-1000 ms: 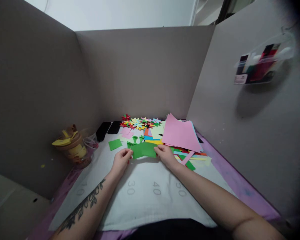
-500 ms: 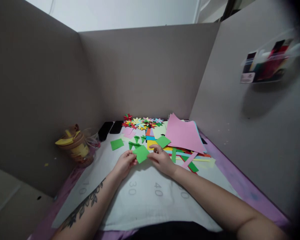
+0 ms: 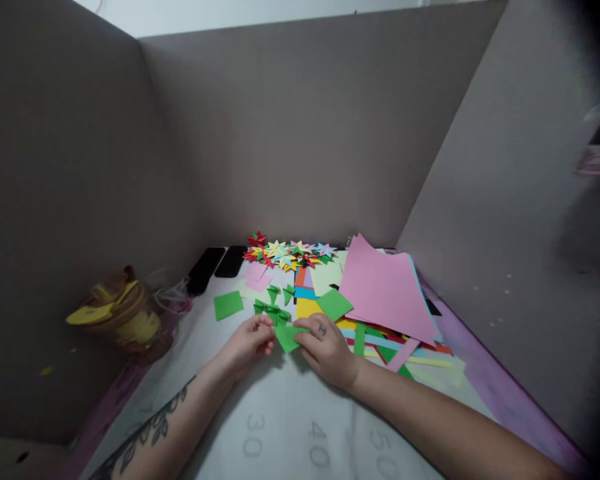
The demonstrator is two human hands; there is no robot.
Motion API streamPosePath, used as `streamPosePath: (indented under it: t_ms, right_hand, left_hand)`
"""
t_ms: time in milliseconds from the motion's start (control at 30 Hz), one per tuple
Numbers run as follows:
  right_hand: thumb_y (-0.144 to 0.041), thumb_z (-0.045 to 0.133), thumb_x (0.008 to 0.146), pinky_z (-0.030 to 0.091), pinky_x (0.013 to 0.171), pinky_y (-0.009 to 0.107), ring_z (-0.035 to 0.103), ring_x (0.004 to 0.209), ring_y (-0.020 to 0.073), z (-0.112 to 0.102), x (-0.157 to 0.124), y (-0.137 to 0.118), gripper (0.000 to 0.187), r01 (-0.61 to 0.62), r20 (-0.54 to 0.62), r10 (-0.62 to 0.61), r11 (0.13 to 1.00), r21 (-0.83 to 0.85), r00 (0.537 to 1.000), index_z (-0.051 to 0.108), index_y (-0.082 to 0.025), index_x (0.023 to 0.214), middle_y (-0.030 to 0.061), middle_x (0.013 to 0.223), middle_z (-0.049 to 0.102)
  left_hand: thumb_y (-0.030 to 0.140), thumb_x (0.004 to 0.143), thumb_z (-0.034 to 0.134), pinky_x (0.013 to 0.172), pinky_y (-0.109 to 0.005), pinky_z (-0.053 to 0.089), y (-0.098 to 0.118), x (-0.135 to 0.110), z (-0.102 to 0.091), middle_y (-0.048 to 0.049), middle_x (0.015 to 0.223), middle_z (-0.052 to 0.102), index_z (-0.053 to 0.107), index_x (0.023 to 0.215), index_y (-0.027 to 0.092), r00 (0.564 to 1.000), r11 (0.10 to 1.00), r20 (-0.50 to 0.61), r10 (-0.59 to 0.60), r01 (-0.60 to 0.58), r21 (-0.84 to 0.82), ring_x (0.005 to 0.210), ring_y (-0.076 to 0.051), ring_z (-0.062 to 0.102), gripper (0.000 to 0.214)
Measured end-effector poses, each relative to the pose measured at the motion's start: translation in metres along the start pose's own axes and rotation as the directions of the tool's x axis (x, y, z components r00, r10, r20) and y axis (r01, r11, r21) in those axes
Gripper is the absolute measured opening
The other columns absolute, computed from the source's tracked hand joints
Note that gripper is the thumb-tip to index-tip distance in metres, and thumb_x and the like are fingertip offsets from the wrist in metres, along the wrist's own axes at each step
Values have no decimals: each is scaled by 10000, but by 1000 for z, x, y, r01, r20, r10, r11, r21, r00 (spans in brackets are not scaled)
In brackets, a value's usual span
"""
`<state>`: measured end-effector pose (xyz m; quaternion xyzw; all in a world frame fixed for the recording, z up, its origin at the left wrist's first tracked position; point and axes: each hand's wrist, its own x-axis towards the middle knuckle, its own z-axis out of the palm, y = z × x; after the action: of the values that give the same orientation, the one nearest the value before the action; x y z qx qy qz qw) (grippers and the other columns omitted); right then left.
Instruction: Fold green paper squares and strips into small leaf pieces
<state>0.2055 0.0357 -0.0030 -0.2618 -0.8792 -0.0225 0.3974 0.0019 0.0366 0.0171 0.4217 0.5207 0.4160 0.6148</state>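
Observation:
Both hands pinch a small green paper piece [image 3: 286, 337] just above the white mat [image 3: 280, 427]. My left hand [image 3: 247, 343] grips its left edge with closed fingers. My right hand [image 3: 325, 350] presses its fingers on the right side of the piece. Folded green bits [image 3: 271, 310] lie just beyond the hands. A loose green square [image 3: 229, 305] lies to the left and another green square [image 3: 334, 303] to the right on the coloured sheets.
A pink sheet [image 3: 387, 290] tops a stack of coloured papers on the right. Several folded paper stars [image 3: 287, 252] sit at the back by the cardboard wall [image 3: 300, 133]. Two dark phones [image 3: 217, 265] and a brown-yellow jar [image 3: 117, 320] stand on the left.
The wide green strip became two squares; one now lies on the coloured sheets. The hands drew closer together on the smaller piece. The camera tilted down and nearer.

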Motion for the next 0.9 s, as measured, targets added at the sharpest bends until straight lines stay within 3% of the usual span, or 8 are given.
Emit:
streamPosePath:
  t_ms: [67, 167, 233, 300, 400, 600, 733, 900]
  right_hand:
    - [-84, 508, 754, 425, 806, 390, 463, 907, 211, -2, 0, 1, 158, 3, 4, -3, 997, 72, 1000, 578, -187, 852, 69, 1041, 589]
    - [-72, 502, 731, 441, 770, 358, 467, 889, 195, -5, -3, 0, 163, -2, 61, -9, 984, 179, 998, 562, -183, 835, 62, 1027, 588]
    - [-71, 495, 721, 449, 766, 344, 473, 900, 191, -7, -5, 0, 169, 5, 110, -32, 970, 242, 993, 551, -181, 837, 61, 1040, 582]
    - [-89, 493, 718, 455, 770, 339, 478, 913, 190, -6, -5, 1, 165, 10, 120, -46, 958, 286, 992, 543, -180, 847, 65, 1047, 574]
    - [-155, 522, 764, 464, 783, 323, 486, 924, 185, 1, -6, 9, 87, 68, 89, -102, 944, 323, 991, 536, -181, 846, 68, 1028, 574]
    - [-281, 557, 850, 478, 787, 262, 516, 916, 155, 9, -7, 22, 94, 146, 18, -163, 924, 353, 986, 551, -189, 833, 47, 964, 609]
    - [-308, 565, 847, 476, 823, 277, 515, 962, 169, -2, -5, 20, 116, 94, 130, -154, 921, 379, 980, 567, -194, 867, 60, 990, 612]
    - [-325, 520, 866, 472, 821, 292, 504, 962, 175, -8, -2, 15, 147, 88, 124, -153, 903, 421, 980, 554, -185, 897, 81, 991, 595]
  left_hand:
    - [281, 681, 579, 500, -219, 413, 15, 33, -25, 9, 636, 564, 514, 833, 173, 953, 925, -204, 222, -140, 354, 528, -122, 534, 197]
    - [249, 714, 530, 752, -315, 445, 42, 92, -73, -118, 942, 607, 563, 916, 140, 799, 476, -335, 499, 70, 877, 921, -247, 569, 231]
    - [332, 731, 532, 809, -401, 424, 53, 127, -98, -206, 1068, 560, 552, 1018, 92, 770, 250, -398, 498, 312, 916, 1051, -346, 499, 374]
    - [460, 719, 538, 803, -431, 425, 57, 153, -112, -251, 1104, 528, 535, 1061, 51, 789, 155, -449, 420, 425, 892, 1072, -387, 473, 533]
    - [563, 691, 532, 816, -445, 418, 60, 183, -118, -271, 1139, 502, 503, 1118, 28, 789, 121, -487, 374, 479, 870, 1093, -400, 452, 685]
    - [533, 675, 576, 835, -432, 410, 68, 225, -110, -276, 1156, 505, 459, 1155, 26, 711, 230, -611, 349, 567, 791, 1100, -384, 461, 708]
    - [487, 685, 599, 810, -437, 417, 64, 234, -102, -281, 1128, 523, 458, 1134, 26, 658, 252, -615, 433, 567, 784, 1076, -384, 476, 659]
    - [502, 703, 577, 799, -438, 421, 65, 233, -100, -299, 1107, 524, 435, 1140, -10, 670, 232, -593, 447, 554, 800, 1058, -393, 491, 688]
